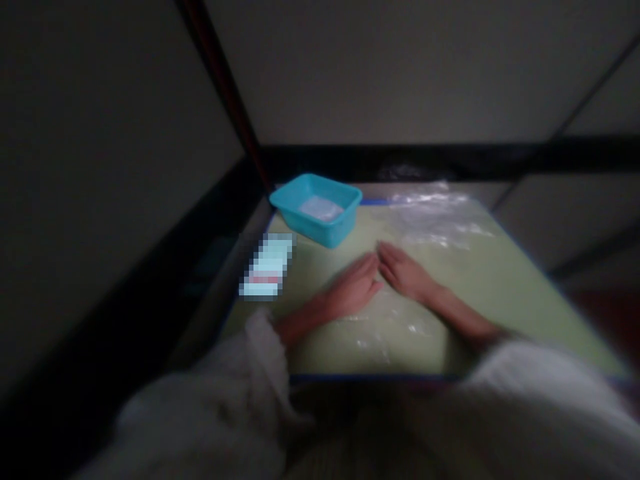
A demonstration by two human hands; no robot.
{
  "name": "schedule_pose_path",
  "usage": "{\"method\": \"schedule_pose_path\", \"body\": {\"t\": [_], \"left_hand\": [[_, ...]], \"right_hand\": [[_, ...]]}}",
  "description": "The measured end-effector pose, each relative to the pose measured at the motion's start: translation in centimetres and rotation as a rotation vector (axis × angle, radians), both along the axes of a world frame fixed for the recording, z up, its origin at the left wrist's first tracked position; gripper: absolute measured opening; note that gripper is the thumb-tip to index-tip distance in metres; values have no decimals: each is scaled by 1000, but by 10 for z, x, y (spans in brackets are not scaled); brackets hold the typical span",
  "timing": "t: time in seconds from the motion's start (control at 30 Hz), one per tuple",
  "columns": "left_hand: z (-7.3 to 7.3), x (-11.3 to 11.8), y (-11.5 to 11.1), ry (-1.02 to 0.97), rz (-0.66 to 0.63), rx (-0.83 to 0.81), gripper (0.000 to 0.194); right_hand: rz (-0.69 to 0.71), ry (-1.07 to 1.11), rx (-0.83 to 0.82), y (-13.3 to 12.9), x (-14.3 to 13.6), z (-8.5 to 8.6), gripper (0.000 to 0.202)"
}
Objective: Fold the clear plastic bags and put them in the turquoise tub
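My left hand (353,288) lies with its fingers stretched out over the pale yellow-green tabletop (505,280). Opposite it, my right hand (406,272) rests with fingers extended too, and the fingertips of both hands nearly meet. A thin sheet of clear plastic (380,339), perhaps a bag, shows its glints just below the hands; my left hand seems to touch its upper part. Neither hand grips anything that I can see. The picture is dim and blurred, so the edges of the plastic are hard to make out.
A turquoise plastic basin (327,232) stands at the back left, with something whitish (320,208) inside. Shiny clear plastic (433,217) is heaped at the back right. A pixelated pale rectangle (269,267) lies at the left edge. Walls rise behind and left.
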State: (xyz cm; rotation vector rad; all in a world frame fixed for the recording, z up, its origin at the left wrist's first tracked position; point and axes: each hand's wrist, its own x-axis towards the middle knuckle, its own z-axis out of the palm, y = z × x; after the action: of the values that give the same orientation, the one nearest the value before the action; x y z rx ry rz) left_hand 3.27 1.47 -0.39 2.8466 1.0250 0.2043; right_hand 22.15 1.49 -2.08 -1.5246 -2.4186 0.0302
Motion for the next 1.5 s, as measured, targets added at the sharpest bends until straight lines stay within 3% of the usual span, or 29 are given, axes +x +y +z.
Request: {"method": "schedule_pose_path", "body": {"t": [0.17, 0.3, 0.7, 1.23, 1.37, 1.5], "left_hand": [[-16, -5, 7, 4, 25, 8, 63], [-21, -12, 9, 17, 65, 33, 64], [-13, -37, 18, 52, 117, -3, 61], [-16, -46, 20, 53, 138, 26, 61], [-14, -44, 19, 61, 154, 25, 60], [-15, -43, 18, 47, 148, 30, 60]], "right_hand": [[-10, -25, -12, 3, 6, -11, 63], [-18, -57, -17, 4, 8, -15, 67], [-53, -78, -30, 4, 12, -13, 69], [-124, -69, -49, 2, 35, -12, 71], [-94, -54, -107, -14, 39, -1, 75], [-117, -28, -126, -53, 34, 5, 77]]}}
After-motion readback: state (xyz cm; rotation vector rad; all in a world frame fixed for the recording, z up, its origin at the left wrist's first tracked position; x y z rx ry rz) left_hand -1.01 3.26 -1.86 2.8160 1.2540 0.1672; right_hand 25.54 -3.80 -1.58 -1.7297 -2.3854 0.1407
